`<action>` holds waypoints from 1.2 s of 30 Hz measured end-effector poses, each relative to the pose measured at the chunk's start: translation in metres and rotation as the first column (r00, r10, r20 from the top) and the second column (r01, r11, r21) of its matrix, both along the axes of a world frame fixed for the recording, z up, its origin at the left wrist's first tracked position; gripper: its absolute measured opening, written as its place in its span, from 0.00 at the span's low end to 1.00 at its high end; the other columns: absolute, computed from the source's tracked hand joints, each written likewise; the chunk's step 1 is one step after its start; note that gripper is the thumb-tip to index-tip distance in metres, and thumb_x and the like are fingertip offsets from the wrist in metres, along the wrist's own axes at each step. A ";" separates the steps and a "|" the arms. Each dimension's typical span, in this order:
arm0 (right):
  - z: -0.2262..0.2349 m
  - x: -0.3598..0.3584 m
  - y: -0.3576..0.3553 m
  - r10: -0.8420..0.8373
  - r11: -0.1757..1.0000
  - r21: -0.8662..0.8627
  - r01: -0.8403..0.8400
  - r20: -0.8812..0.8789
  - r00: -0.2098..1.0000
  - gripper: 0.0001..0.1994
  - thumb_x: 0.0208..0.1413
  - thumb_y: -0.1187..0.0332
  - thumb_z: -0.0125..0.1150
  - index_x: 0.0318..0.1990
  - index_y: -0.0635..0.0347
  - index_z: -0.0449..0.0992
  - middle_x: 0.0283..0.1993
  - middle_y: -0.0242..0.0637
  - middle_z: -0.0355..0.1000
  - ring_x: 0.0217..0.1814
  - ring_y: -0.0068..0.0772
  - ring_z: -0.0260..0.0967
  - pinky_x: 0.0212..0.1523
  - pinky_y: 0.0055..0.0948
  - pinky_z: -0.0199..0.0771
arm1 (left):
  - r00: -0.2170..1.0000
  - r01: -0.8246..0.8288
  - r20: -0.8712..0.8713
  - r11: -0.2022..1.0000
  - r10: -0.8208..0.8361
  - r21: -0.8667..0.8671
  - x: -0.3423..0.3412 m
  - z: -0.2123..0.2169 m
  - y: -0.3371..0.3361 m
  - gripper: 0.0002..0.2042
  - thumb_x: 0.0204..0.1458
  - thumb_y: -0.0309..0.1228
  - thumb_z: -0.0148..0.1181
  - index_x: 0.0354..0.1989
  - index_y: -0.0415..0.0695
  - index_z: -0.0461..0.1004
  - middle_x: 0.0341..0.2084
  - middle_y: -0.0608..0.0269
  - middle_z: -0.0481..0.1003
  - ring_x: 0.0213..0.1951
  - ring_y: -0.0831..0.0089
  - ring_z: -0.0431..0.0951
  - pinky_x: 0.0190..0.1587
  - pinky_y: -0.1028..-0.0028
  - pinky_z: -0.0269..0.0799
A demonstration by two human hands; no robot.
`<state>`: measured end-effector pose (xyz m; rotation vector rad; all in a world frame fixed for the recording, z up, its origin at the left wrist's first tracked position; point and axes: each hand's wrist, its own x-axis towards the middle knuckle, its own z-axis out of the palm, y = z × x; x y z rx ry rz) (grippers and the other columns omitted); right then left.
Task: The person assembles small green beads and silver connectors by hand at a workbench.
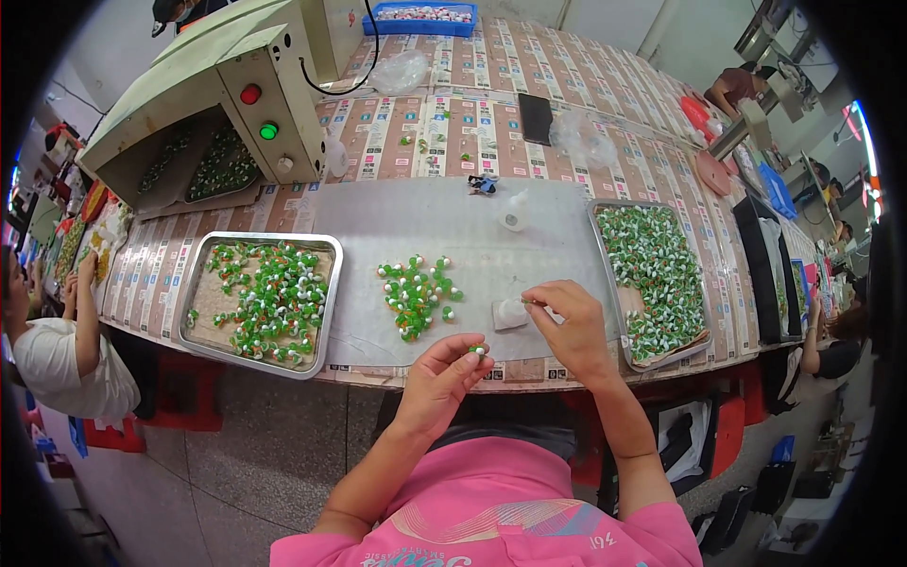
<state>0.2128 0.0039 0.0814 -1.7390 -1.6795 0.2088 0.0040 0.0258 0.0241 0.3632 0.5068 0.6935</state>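
Note:
My left hand (436, 386) pinches a small green and white bead-like piece (477, 351) between thumb and fingertips. My right hand (574, 329) has its fingertips closed on something thin and small that I cannot make out, just above a small white pad or dish (511, 314). Between the two trays, a loose pile of green and white pieces (412, 295) lies on the pale sheet (364, 217). More such pieces, some with orange showing, fill the left metal tray (333, 298) and the right metal tray (609, 286).
At the back left stands a beige machine (222, 80) with trays inside. A white bottle (514, 219), a small dark-blue item (482, 184), a flat black object (536, 119) and clear plastic bags (584, 140) lie beyond my hands. People sit at both sides.

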 end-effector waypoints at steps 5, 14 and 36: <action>-0.003 -0.004 0.005 0.008 1.000 -0.018 -0.007 0.030 1.000 0.08 0.45 0.79 0.63 0.36 0.62 0.79 0.35 0.40 0.76 0.39 0.42 0.73 0.41 0.35 0.73 | 1.000 0.005 -0.010 1.000 -0.005 0.002 -0.008 0.000 0.002 0.13 0.57 0.21 0.56 0.50 0.38 0.72 0.42 0.62 0.74 0.44 0.72 0.77 0.51 0.73 0.74; 0.008 -0.013 -0.004 -0.010 0.999 -0.043 0.006 -0.098 0.995 0.09 0.48 0.78 0.63 0.39 0.61 0.79 0.37 0.40 0.76 0.38 0.36 0.73 0.38 0.30 0.73 | 1.000 -0.002 -0.019 0.999 0.003 0.044 -0.007 -0.002 -0.001 0.13 0.57 0.21 0.57 0.51 0.38 0.71 0.43 0.62 0.74 0.44 0.71 0.77 0.50 0.74 0.74; 0.000 0.002 -0.054 -0.011 0.965 -0.220 -0.144 -0.580 0.815 0.10 0.50 0.76 0.66 0.41 0.64 0.80 0.37 0.36 0.75 0.34 0.21 0.71 0.36 0.21 0.71 | 0.998 0.030 -0.056 0.988 -0.022 0.154 0.040 -0.008 -0.021 0.12 0.56 0.21 0.58 0.48 0.36 0.72 0.43 0.57 0.76 0.46 0.72 0.77 0.53 0.73 0.73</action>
